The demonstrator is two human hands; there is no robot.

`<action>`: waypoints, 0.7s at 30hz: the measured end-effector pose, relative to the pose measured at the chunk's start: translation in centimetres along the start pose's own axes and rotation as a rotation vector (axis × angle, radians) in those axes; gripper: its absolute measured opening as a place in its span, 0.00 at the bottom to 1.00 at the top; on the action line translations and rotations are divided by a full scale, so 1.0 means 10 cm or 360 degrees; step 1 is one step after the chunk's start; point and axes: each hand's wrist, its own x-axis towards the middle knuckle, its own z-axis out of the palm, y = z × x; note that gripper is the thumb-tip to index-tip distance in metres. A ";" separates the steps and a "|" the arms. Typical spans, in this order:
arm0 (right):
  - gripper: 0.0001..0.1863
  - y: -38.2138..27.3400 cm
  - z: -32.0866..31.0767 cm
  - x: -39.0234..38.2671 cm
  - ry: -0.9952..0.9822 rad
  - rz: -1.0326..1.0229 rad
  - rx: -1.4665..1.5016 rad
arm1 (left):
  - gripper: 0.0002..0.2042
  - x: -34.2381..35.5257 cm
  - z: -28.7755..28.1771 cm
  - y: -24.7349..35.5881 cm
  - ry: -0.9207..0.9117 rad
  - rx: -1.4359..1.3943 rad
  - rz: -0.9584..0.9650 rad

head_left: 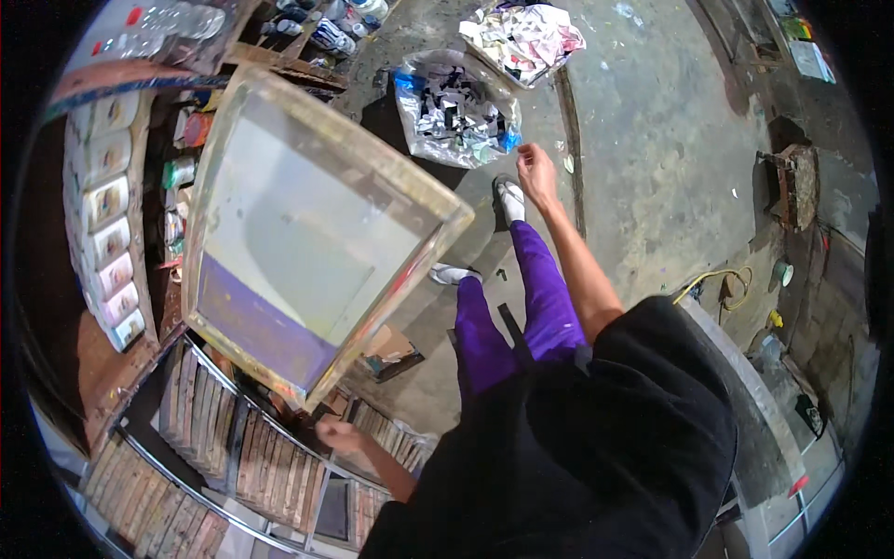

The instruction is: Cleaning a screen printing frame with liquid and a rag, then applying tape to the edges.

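Observation:
A large wooden-framed printing screen (307, 233), with pale mesh and a purple band along its lower part, stands tilted at the left. My left hand (343, 435) is curled just below the frame's bottom corner. Whether its fingers grip the frame or something else is hidden. My right hand (535, 175) is stretched out ahead over the floor, fingers curled in, with nothing visible in them. Beyond it lies a clear plastic bag (503, 102) holding black and white scraps.
Racks of stacked wooden frames (275, 475) fill the lower left. Tubs (110, 240) line a shelf at the far left. A heaped container of white cloth or paper (526, 42) sits at the top. A yellow hose (736, 284) and a wooden stool (796, 186) are at the right.

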 end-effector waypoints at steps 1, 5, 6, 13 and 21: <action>0.11 0.42 0.09 0.26 -0.0295 0.0082 -0.0170 | 0.05 -0.49 -0.09 0.04 -0.0503 0.1395 0.0298; 0.12 1.12 0.77 1.03 -0.0838 -0.0022 -0.0668 | 0.12 -1.78 0.36 -0.32 -0.0794 0.1179 -0.0828; 0.12 1.22 1.02 1.29 -0.0875 -0.0168 -0.0721 | 0.13 -1.98 0.46 -0.27 -0.0994 0.0964 -0.0764; 0.15 1.18 2.67 2.75 -0.0773 -0.0519 -0.0526 | 0.15 -2.53 1.37 1.01 -0.1341 0.0939 -0.0581; 0.14 1.87 4.03 3.54 -0.0187 -0.0254 -0.0634 | 0.18 -2.71 1.60 0.50 -0.1130 0.1170 -0.0590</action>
